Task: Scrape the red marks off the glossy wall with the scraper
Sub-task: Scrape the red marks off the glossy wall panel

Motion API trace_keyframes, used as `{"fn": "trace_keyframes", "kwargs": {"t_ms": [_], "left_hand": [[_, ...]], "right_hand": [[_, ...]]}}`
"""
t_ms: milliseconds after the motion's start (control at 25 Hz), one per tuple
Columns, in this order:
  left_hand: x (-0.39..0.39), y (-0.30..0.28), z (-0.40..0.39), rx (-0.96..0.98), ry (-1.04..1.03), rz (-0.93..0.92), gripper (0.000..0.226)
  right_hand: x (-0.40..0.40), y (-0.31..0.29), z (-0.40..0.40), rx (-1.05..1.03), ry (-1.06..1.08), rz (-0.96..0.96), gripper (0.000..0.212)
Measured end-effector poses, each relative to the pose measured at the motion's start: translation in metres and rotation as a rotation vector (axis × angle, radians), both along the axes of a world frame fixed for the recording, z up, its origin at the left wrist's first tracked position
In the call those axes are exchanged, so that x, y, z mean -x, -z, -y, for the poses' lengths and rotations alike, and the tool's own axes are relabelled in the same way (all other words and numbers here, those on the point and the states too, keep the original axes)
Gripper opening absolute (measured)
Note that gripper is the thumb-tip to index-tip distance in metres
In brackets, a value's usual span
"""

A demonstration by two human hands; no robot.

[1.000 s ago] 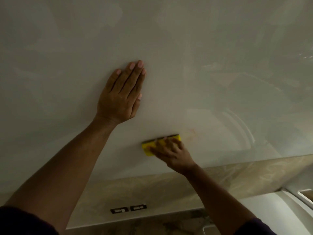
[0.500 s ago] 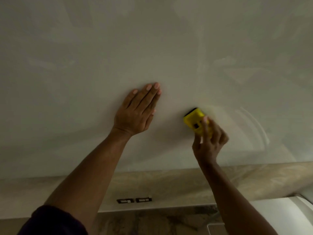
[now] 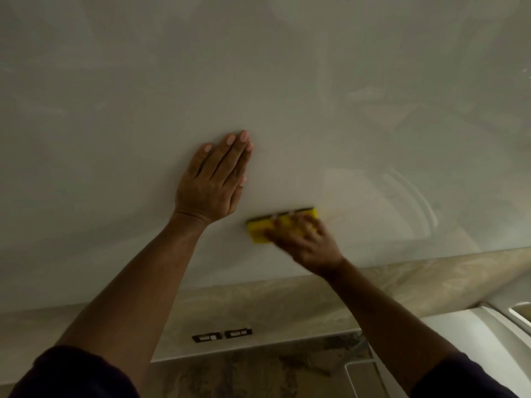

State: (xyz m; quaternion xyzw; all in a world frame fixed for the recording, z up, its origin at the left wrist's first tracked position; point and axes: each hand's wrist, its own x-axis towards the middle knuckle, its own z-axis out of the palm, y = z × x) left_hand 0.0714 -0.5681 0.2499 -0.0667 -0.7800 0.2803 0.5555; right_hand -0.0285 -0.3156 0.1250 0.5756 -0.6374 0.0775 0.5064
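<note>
Your left hand (image 3: 214, 179) lies flat on the glossy wall (image 3: 143, 110), fingers together and pointing up. Just beside it, lower right, your right hand (image 3: 309, 244) presses the yellow scraper (image 3: 263, 226) against the wall, its dark blade edge on top and roughly level; the hand is blurred. A faint reddish mark (image 3: 334, 216) shows just right of the scraper. Near the wall's lower edge runs a marbled beige band (image 3: 258, 305) with two small dark sockets (image 3: 221, 334).
</note>
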Motion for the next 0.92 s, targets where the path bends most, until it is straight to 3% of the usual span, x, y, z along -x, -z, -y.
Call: {"fn": "trace_keyframes", "kwargs": {"t_ms": [120,280,360,440,560,640,760,920], "left_hand": [[0.001,0.002,0.001,0.012,-0.014,-0.009,0.066],[0.002,0.002,0.002,0.019,-0.025,-0.015,0.063],[0.002,0.003,0.003,0.025,-0.032,-0.025,0.061],[0.003,0.004,0.003,0.04,-0.037,-0.036,0.06],[0.005,0.007,0.0,0.043,-0.036,-0.042,0.061],[0.006,0.009,-0.002,0.034,-0.034,-0.044,0.061],[0.006,0.009,-0.001,0.036,-0.044,-0.047,0.061],[0.006,0.009,-0.003,0.055,-0.054,-0.056,0.059]], "right_hand": [[0.001,-0.014,-0.013,0.206,0.153,0.071,0.063],[0.02,0.034,-0.04,-0.165,0.115,-0.143,0.043],[0.028,0.035,-0.057,-0.125,0.181,-0.124,0.04],[0.027,0.017,-0.071,0.218,0.309,0.104,0.041],[0.045,-0.022,-0.094,0.998,0.522,0.803,0.06],[0.053,-0.038,-0.095,1.278,0.578,1.038,0.072],[0.033,-0.018,-0.063,1.225,0.487,0.968,0.068],[-0.026,0.052,-0.009,0.685,0.396,0.851,0.065]]}}
